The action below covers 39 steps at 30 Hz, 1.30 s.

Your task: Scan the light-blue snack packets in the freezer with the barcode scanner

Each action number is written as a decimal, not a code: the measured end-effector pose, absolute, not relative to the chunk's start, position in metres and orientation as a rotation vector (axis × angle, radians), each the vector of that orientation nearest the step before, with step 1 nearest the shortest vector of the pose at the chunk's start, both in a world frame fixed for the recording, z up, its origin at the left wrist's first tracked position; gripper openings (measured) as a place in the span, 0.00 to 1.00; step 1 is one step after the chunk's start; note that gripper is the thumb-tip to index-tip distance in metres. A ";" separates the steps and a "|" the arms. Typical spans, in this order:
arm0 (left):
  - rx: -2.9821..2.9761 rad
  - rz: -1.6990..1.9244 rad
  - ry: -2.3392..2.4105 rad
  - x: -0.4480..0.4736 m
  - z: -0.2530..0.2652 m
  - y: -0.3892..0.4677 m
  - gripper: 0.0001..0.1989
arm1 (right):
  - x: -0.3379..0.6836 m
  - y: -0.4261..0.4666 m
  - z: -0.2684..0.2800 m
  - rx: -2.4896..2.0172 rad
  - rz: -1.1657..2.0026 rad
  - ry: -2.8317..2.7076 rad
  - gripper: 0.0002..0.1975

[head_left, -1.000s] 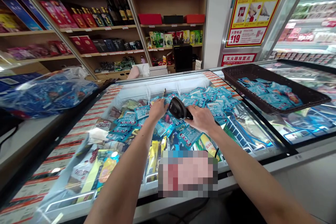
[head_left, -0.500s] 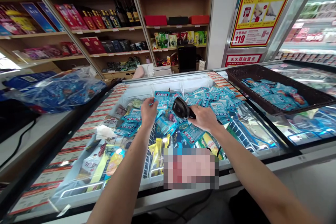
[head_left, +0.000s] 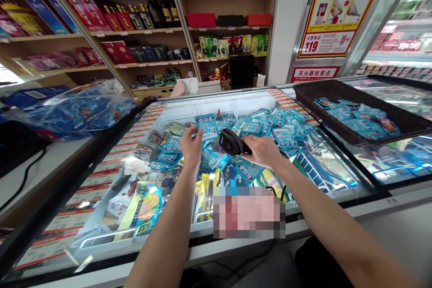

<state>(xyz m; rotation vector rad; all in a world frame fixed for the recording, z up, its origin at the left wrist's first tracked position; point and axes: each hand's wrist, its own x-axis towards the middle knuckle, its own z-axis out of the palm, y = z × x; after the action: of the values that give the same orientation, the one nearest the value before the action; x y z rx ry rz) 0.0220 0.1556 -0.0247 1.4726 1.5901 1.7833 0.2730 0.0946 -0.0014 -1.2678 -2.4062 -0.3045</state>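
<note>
The left grip (head_left: 191, 147) pinches a blue packet (head_left: 206, 125) at ten o'clock from the scanner (head_left: 230, 142), which the right grip (head_left: 265, 150) grasps; because only the packet's lower-left edge is pinched, it could slip among the loose packets (head_left: 283, 136) toward three o'clock.

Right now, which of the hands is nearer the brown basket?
Right. The right hand, gripping a black scanner, is left of the brown basket and apart from it. The left hand, pinching a blue packet, is farther left.
</note>
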 end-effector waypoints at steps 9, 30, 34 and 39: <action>1.481 1.770 1.554 0.029 -0.024 0.150 0.18 | 0.274 0.094 -0.002 -1.233 -0.324 -2.407 0.18; 1.639 1.772 1.920 0.011 -0.013 0.139 0.18 | 0.279 0.093 0.005 -1.388 -0.281 -2.301 0.18; 1.785 1.681 2.188 -0.004 -0.011 0.132 0.19 | 0.283 0.095 0.007 -1.492 -0.282 -2.193 0.16; 1.986 1.359 2.470 -0.001 -0.011 0.124 0.18 | 0.285 0.095 0.008 -1.525 -0.283 -2.164 0.15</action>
<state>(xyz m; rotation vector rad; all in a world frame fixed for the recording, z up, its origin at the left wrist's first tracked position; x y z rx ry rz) -0.0010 0.1243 -0.0113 1.9857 2.4703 1.3590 0.2846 0.0955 0.0076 -1.5253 -2.1642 -0.2828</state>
